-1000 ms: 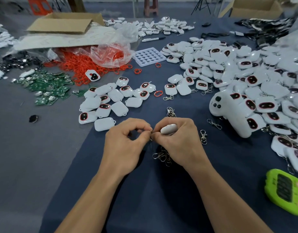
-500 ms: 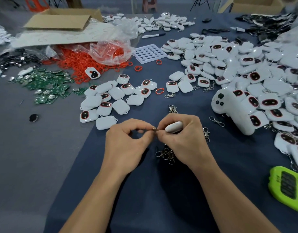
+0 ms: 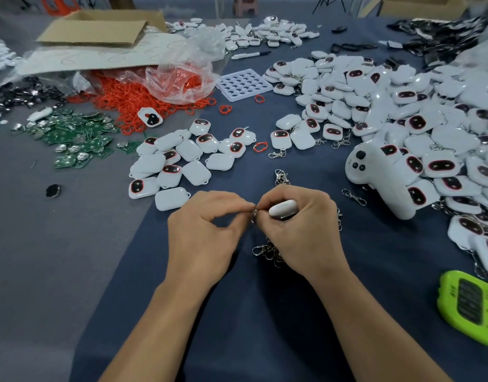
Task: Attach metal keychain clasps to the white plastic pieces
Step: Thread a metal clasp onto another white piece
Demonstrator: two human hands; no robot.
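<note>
Near the tabletop's front edge, the right hand grips a rounded white plastic piece while the left hand pinches a small silver metal clasp at its loop; a slipping ring could drop it

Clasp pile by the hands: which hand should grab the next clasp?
Probably left: the left hand pinches only a clasp, the right hand grips the white piece, and the clasp pile lies beside both.

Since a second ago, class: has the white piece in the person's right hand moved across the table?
No. The white piece in the right hand keeps the same place, just left of the loose clasp; only the view has shifted.
</note>
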